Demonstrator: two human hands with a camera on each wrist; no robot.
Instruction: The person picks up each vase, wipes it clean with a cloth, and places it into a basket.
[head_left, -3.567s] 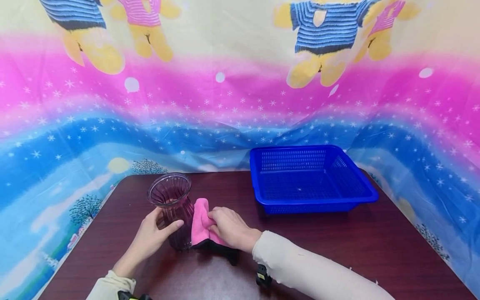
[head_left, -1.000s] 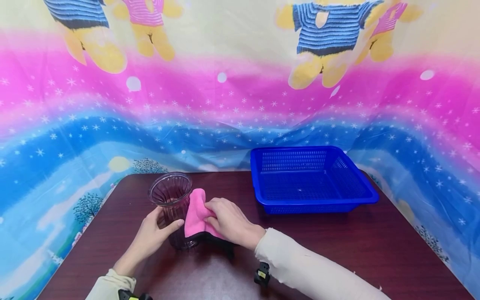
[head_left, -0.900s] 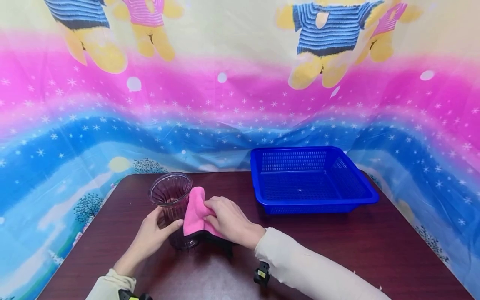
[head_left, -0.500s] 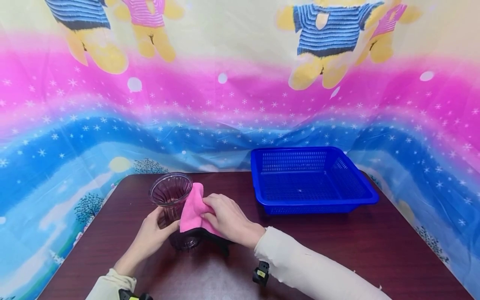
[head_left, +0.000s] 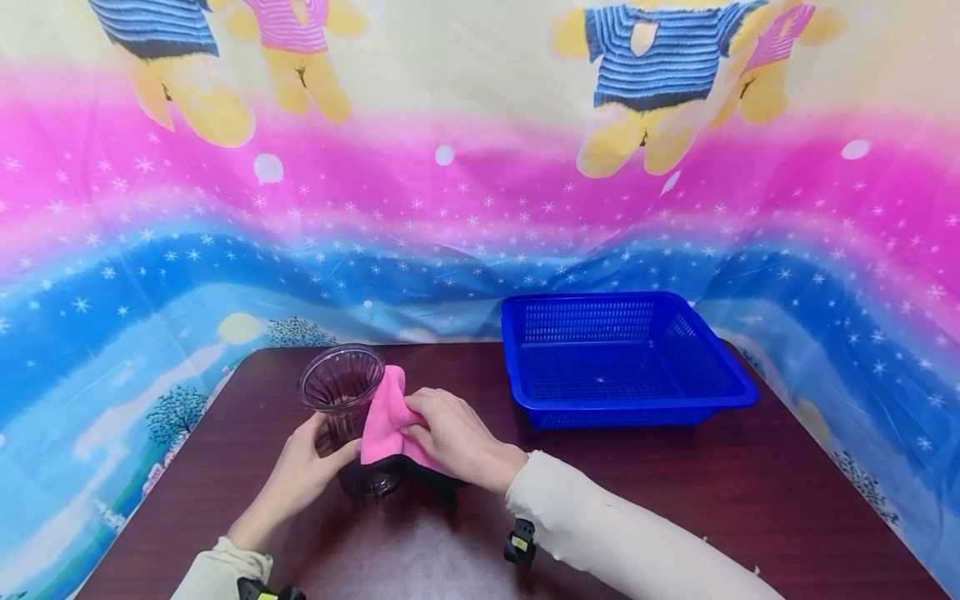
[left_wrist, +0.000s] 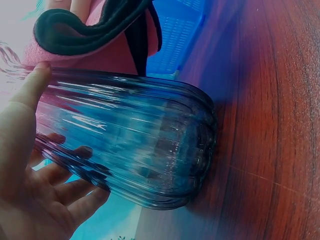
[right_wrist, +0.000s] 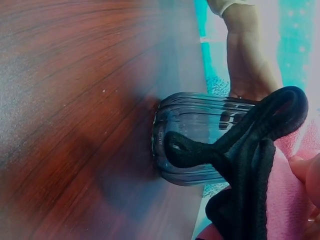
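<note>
A ribbed, see-through purple glass vase (head_left: 341, 387) with a flared rim stands upright on the table's left half. My left hand (head_left: 296, 467) grips its body from the left; in the left wrist view the thumb lies along one side of the vase (left_wrist: 135, 135) and the fingers curl round the other. My right hand (head_left: 457, 442) pinches a pink cloth (head_left: 386, 425) with a black edge and holds it against the vase's right side. The black hem (right_wrist: 245, 160) hangs in loose folds in the right wrist view, where most of the right hand is out of frame.
A blue plastic basket (head_left: 630, 406) with mesh sides stands at the back right of the dark red wooden table (head_left: 675, 508). Behind the table hangs a printed curtain (head_left: 465, 208). Black wrist cameras (head_left: 520, 542) sit on both forearms.
My right hand has slid the cloth up and left along the vase, and it is almost still over the last half second. The left hand and the vase stay in place.
</note>
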